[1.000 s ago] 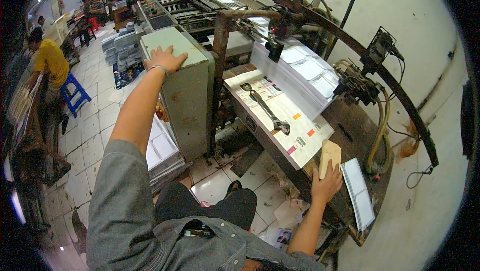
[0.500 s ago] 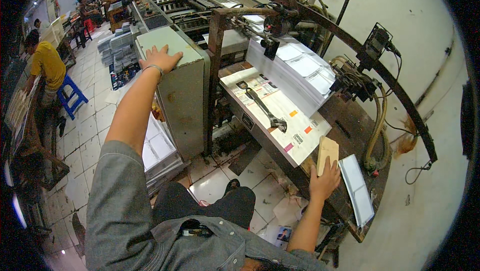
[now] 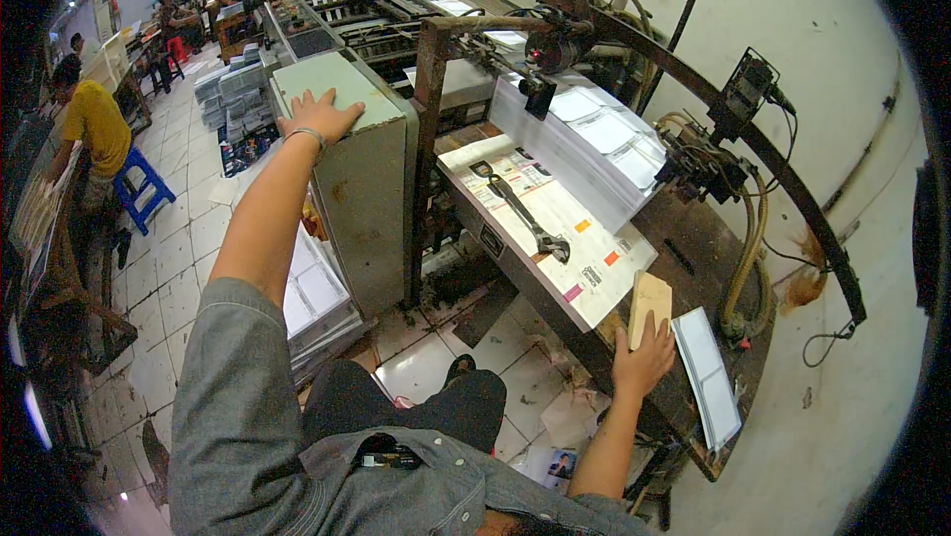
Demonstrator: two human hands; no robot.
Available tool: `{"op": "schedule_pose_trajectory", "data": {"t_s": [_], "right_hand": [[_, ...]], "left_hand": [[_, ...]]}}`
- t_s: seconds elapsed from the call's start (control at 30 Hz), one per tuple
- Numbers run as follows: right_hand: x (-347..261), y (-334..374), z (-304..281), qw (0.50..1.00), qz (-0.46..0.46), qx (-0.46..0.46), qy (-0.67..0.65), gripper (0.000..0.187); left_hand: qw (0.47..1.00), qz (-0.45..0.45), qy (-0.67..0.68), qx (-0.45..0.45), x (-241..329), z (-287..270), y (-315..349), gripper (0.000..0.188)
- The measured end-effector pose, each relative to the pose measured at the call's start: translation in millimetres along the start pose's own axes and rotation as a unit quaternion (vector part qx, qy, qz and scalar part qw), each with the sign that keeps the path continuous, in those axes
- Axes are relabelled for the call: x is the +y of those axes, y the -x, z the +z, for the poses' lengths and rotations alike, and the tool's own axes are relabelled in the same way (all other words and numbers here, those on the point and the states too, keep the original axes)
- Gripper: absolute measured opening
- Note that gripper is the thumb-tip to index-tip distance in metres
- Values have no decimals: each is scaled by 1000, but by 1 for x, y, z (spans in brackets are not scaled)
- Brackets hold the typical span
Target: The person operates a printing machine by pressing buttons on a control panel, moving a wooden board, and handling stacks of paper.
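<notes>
My left hand (image 3: 319, 117) lies on the pale green top of a metal machine cabinet (image 3: 365, 158), fingers spread and nothing in them. On the right, my right hand (image 3: 644, 358) has its thumb and fingers around the near end of a pale wooden block (image 3: 650, 300), which sits at the corner of a dark worn table (image 3: 708, 257). Beside that hand lies a narrow stack of white printed sheets (image 3: 705, 368). Left of the block is a printed board or sheet (image 3: 594, 303) showing a dark adjustable wrench (image 3: 522, 211); whether it is real or printed I cannot tell.
A tall stack of printed paper (image 3: 609, 140) stands at the machine's feed end. A curved metal bar (image 3: 713, 95) with hoses arches over the table. More paper (image 3: 312, 288) is piled by my left leg. A person in yellow (image 3: 97, 130) works near a blue stool (image 3: 144, 189).
Both hands stay where they were. The view has shifted very slightly; sheets on the machine at the back sit in a slightly different position.
</notes>
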State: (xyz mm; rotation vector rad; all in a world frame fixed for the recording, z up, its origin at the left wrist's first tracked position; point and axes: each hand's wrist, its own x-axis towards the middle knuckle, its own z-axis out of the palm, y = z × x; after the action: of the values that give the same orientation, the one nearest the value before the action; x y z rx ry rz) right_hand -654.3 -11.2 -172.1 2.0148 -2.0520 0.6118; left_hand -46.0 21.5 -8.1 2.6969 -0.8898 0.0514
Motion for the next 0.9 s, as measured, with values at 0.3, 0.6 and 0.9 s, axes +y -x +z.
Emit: {"op": "schedule_pose_trajectory", "data": {"t_s": [0.3,0.6,0.9], "right_hand": [[-5,0,-7,1000,6,-18,-1,77],[-3,0,-5,1000,8,-14,5,76],[-6,0,-8,1000,11,-16,5,75]], "left_hand": [[1000,-1,-2,3,0,0,0,87],[1000,0,-7,2,-1,2,-1,88],[1000,2,-3,5,-1,3,-1,86]]}}
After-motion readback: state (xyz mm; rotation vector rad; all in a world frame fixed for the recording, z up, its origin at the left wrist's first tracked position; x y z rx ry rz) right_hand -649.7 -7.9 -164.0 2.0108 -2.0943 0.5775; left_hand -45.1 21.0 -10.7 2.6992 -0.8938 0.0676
